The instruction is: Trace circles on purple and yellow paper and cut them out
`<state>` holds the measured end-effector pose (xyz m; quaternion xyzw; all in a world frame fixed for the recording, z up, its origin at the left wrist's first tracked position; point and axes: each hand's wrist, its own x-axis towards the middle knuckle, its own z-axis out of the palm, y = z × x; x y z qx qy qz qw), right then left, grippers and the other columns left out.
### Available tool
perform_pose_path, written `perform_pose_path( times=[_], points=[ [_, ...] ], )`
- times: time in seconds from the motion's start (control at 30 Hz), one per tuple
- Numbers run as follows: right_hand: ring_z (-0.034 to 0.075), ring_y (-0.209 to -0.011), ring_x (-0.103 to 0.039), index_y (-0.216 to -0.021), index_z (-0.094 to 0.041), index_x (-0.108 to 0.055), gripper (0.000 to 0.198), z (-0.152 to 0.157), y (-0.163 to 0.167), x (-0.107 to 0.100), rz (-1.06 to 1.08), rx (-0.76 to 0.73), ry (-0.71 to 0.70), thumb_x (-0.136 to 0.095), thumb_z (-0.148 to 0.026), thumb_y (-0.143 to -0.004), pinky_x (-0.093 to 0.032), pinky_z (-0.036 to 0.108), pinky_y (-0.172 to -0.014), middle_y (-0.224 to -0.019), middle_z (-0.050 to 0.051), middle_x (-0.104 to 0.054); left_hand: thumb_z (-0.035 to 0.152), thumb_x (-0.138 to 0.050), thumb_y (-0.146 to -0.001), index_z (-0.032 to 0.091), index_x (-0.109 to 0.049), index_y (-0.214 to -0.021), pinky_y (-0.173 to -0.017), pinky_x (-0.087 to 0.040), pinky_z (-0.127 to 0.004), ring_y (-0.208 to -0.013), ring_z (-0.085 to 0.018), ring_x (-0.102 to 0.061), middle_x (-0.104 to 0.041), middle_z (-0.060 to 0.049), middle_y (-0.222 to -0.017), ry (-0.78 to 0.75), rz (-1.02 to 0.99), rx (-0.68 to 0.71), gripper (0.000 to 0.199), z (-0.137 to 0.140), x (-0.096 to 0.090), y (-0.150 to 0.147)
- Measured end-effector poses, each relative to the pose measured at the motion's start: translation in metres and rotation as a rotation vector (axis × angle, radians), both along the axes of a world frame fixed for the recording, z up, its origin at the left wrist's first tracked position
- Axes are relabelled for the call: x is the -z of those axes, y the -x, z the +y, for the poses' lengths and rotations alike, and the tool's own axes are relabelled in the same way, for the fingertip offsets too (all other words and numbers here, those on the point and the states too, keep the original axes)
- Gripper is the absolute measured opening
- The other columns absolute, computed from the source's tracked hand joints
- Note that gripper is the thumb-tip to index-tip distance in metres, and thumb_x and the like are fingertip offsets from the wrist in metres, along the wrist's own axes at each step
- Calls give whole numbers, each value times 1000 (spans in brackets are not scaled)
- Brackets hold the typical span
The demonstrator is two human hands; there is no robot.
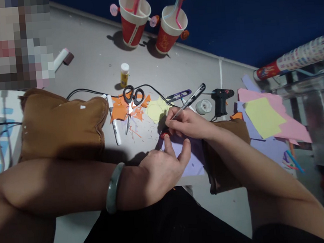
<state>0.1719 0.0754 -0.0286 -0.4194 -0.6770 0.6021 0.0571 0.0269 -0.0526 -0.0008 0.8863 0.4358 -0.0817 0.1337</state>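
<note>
My right hand (pixel 188 122) is closed around a pen (pixel 193 95), its point hidden behind my fingers over the sheet. My left hand (pixel 161 168) lies low on the purple paper (pixel 195 165), with index finger and thumb spread apart. Its index fingertip presses on a small red piece (pixel 164 135) on the purple paper; the piece's exact shape is mostly covered. Just beyond my hands are yellow paper (pixel 156 110) with round outlines, black-handled scissors (pixel 131 101) on orange paper scraps (pixel 118 113), and a white marker (pixel 114 125).
Two decorated paper cups (pixel 136 26) stand at the back, near a glue stick (pixel 124 75). Brown cushions (pixel 64 123) flank the work area. Purple thread snips (pixel 181 94), a tape roll (pixel 204 106), a glue gun (pixel 220 101) and coloured paper (pixel 265 117) lie rightward. A black cable crosses the table.
</note>
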Motion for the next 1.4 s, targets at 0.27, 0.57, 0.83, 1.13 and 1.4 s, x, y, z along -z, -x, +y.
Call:
perform_pose_path(
  times=[0.27, 0.57, 0.83, 1.13, 1.4],
  points=[
    [5, -41, -47, -76, -21, -54, 13, 12, 14, -1, -23, -186, -12, -59, -15, -86, -34, 19, -42, -52, -7, -61, 17, -34, -104, 18, -31, -164, -49, -54, -30, -68, -27, -78, -55, -38, -143, 43, -12, 13, 60, 2, 0, 1],
    [8, -47, -56, -90, -21, -60, 25, 8, -1, -3, 148, 28, -9, -69, -44, -92, -43, 21, -47, -64, -4, -67, 14, -31, -104, 16, -38, -160, -51, -53, -27, -69, -25, -78, -57, -39, -141, 9, -16, 40, 56, 2, 3, 2],
    [19, -87, -74, -110, -20, -68, 27, -34, -42, 13, 85, 26, -304, -69, -42, -94, -61, 35, -79, -104, 9, -78, 8, -32, -101, 8, -52, -145, -52, -55, -27, -69, -25, -77, -62, -37, -136, -137, -22, 25, 48, 0, 14, 1],
    [19, -98, -71, -112, -22, -70, 19, -50, -29, 34, 73, -70, -721, -65, -32, -96, -58, 36, -86, -107, 8, -77, 6, -33, -100, -2, -65, -123, -55, -53, -28, -68, -22, -76, -69, -36, -121, -333, -82, 125, 40, -12, 18, 1],
    [18, -90, -67, -102, -22, -70, 17, -46, -32, 36, 101, 6, -635, -69, -37, -95, -55, 35, -82, -98, 6, -74, 7, -39, -98, 4, -68, -97, -55, -51, -27, -66, -22, -73, -75, -21, -86, -291, -208, 286, 29, -11, 18, 3]
  ],
)
